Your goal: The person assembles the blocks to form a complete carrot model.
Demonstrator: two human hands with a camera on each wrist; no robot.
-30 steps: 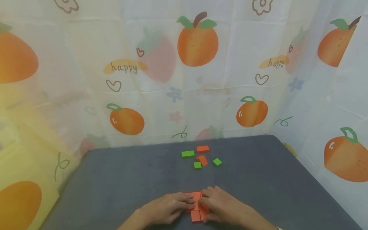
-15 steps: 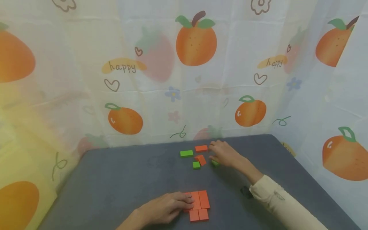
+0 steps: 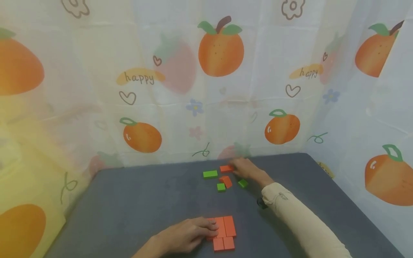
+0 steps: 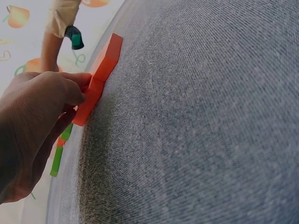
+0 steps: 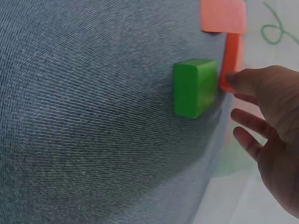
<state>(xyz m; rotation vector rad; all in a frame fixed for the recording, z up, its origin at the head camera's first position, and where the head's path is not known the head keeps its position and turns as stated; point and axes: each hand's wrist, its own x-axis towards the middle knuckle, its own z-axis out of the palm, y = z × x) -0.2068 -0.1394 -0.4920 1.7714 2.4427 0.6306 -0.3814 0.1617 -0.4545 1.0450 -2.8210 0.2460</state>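
Observation:
At the near middle of the table, a group of flat orange blocks (image 3: pixel 229 226) lies edge to edge. My left hand (image 3: pixel 188 233) rests at its left side, fingertips on the leftmost orange block (image 4: pixel 88 102). At the far side, my right hand (image 3: pixel 246 168) is at the right end of a long orange block (image 3: pixel 226 168). In the right wrist view the thumb lies on that block's (image 5: pixel 231 60) face, the index finger hidden behind it and the other fingers loose. A small green block (image 5: pixel 195 88) sits close to this hand.
A long green block (image 3: pixel 210 174), a tilted orange block (image 3: pixel 227 182) and a small green block (image 3: pixel 221 187) lie left of and nearer than the right hand. A fruit-print curtain (image 3: pixel 219 89) hangs behind the dark table (image 3: pixel 145 200).
My right hand has left the near orange blocks, reached across the table and come to the far long orange block. The left hand has stayed on the near group.

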